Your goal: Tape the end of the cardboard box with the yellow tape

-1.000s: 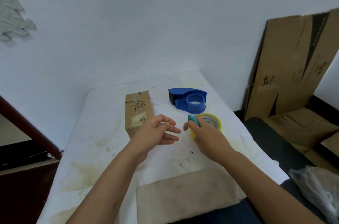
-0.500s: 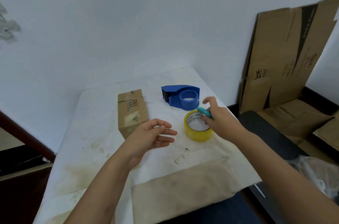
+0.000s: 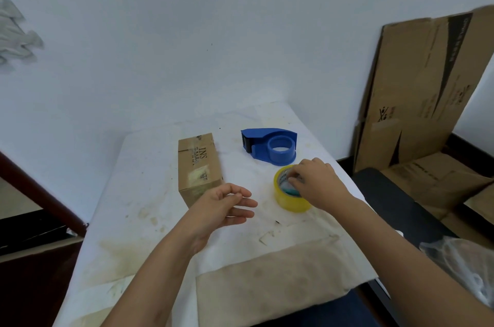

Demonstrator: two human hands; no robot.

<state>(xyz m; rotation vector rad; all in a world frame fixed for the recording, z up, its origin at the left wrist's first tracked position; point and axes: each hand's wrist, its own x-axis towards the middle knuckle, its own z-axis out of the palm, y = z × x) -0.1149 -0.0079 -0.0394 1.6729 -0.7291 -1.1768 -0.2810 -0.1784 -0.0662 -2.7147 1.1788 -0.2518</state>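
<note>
White wall backed a stained white table (image 3: 149, 166), with flattened cardboard sheets (image 3: 417, 91) leaning at the far right. On the table the small cardboard box (image 3: 199, 166) lay lengthwise left of centre, its near end facing the person. To its right stood an empty blue tape dispenser (image 3: 270, 146), and just nearer than that lay the yellow tape roll (image 3: 290, 199) flat on its side.

The right hand (image 3: 318, 182) rested over the roll with fingertips reaching into its core, where something teal showed; whether the fingers had closed on the roll could not be told. The left hand (image 3: 222, 206) hovered loosely uncurled and empty, just beside the box's near end.

Judging by this, the work was at picking up the tape. Next would come lifting the roll, finding its free end, and bringing it to the box end while the left hand steadied the box.
</note>
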